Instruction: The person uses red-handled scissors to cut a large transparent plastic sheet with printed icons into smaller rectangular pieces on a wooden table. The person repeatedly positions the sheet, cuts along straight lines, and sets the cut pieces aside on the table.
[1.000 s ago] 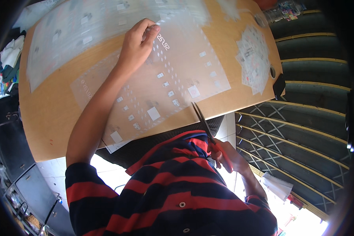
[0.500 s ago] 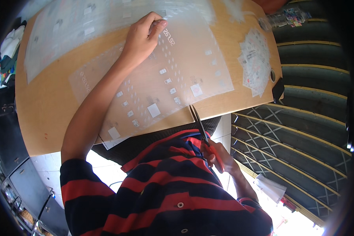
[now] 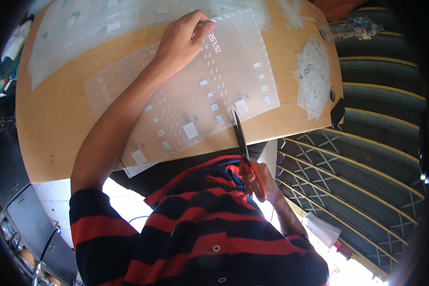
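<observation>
A thin translucent sheet [image 3: 190, 97] printed with white icons, blank white boxes and dashed borders lies across the wooden table. My left hand [image 3: 188, 35] is closed in a pinch on its far edge, thumb against the fingers. Near the table's front edge, my right hand [image 3: 260, 178] grips scissors [image 3: 242, 138] with red handles and dark blades. The blades point away from me and their tips reach the sheet's near edge, between two printed columns. Whether the sheet lies between the blades is hard to see.
More translucent sheets [image 3: 109, 28] cover the table's far side. At the right lies a pile of cut printed pieces [image 3: 313, 78], with a clear plastic bag [image 3: 352, 29] behind it. A ribbed metal shutter [image 3: 381, 109] stands right of the table; dark cabinets [image 3: 28, 219] stand left.
The scissors have advanced away from me, their tips now over the sheet's near edge. My left hand and the sheet appear slightly further right.
</observation>
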A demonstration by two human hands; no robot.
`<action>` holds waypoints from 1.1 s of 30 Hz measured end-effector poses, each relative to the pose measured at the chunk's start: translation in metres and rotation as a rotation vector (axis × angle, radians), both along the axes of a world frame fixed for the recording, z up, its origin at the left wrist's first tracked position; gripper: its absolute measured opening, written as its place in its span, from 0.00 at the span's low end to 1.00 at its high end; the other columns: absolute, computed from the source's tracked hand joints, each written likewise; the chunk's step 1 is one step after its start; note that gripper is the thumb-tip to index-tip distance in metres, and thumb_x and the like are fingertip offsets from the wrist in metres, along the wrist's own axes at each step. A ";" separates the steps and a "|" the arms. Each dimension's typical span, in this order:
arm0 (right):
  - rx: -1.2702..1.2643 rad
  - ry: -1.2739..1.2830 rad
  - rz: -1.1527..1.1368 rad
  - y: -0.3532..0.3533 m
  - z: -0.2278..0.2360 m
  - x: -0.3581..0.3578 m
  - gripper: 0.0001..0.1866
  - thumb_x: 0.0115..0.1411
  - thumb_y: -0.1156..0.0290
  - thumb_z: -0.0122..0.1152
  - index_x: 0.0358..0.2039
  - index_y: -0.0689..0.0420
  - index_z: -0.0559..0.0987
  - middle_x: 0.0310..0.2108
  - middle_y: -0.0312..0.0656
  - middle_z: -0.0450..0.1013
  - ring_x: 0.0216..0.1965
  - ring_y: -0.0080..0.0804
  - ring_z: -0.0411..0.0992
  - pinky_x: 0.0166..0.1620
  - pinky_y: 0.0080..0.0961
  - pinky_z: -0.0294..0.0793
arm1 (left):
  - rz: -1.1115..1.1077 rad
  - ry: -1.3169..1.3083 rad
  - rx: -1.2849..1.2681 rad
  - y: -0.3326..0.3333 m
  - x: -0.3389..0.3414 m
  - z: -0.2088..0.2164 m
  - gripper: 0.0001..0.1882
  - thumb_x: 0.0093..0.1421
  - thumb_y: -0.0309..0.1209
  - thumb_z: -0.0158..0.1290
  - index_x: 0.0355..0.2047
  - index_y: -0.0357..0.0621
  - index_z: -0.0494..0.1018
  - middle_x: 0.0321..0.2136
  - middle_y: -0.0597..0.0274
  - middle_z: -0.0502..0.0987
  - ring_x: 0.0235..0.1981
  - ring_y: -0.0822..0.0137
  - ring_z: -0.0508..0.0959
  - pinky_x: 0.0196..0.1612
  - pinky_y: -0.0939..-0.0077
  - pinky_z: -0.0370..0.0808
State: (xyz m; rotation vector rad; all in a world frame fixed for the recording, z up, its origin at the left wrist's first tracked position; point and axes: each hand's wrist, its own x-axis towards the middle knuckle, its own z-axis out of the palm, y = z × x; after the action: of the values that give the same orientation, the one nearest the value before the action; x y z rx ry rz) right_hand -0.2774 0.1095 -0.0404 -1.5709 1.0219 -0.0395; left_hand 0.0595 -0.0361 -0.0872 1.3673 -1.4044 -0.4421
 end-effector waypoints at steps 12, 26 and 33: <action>0.020 0.064 -0.047 -0.008 0.013 0.012 0.43 0.57 0.25 0.42 0.26 0.62 0.69 0.12 0.32 0.62 0.11 0.18 0.66 0.15 0.16 0.68 | -0.013 -0.014 0.021 0.000 0.001 0.002 0.14 0.68 0.39 0.52 0.38 0.39 0.73 0.30 0.55 0.81 0.32 0.65 0.78 0.38 0.71 0.73; -0.039 0.069 0.016 -0.011 0.012 0.007 0.39 0.63 0.32 0.42 0.23 0.62 0.68 0.11 0.35 0.64 0.10 0.21 0.69 0.14 0.18 0.68 | -0.010 -0.021 0.000 -0.001 0.000 0.001 0.13 0.66 0.36 0.53 0.36 0.37 0.74 0.30 0.52 0.80 0.29 0.57 0.80 0.36 0.64 0.75; 0.023 0.046 0.031 -0.021 0.023 0.021 0.36 0.68 0.38 0.38 0.23 0.63 0.67 0.13 0.33 0.60 0.12 0.18 0.64 0.15 0.17 0.66 | -0.011 -0.015 0.008 -0.001 0.000 0.001 0.13 0.67 0.37 0.53 0.36 0.37 0.73 0.30 0.53 0.80 0.29 0.60 0.78 0.35 0.67 0.74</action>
State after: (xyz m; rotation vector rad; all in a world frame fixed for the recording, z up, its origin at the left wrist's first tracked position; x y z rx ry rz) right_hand -0.2561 0.0880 -0.0175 -1.5727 1.0300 0.0293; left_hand 0.0600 -0.0372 -0.0867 1.3721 -1.4242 -0.4457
